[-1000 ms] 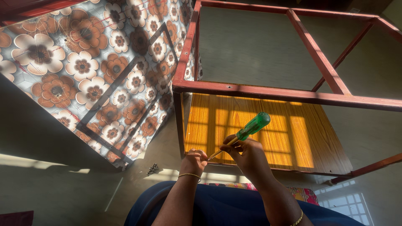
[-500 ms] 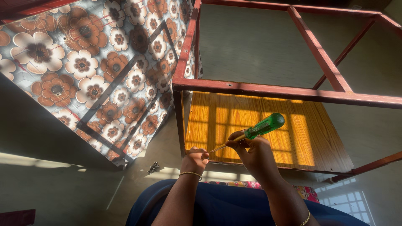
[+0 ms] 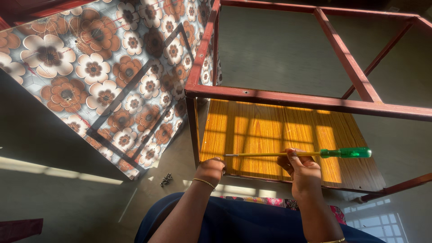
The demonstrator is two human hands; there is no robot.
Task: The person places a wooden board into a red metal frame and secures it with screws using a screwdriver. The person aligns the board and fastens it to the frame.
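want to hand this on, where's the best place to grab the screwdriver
Take the screwdriver by its thick green handle, coming from the right: it lies level, handle end free beyond the right hand, whose fingers pinch the thin shaft.

red metal frame (image 3: pixel 288 96) cut off at top and right edges, flower-patterned panel (image 3: pixel 103 76) running off the left, small dark hardware pile (image 3: pixel 166 180) too tiny to identify, screwdriver (image 3: pixel 306 154) shaft partly hidden by right hand (image 3: pixel 305 173)
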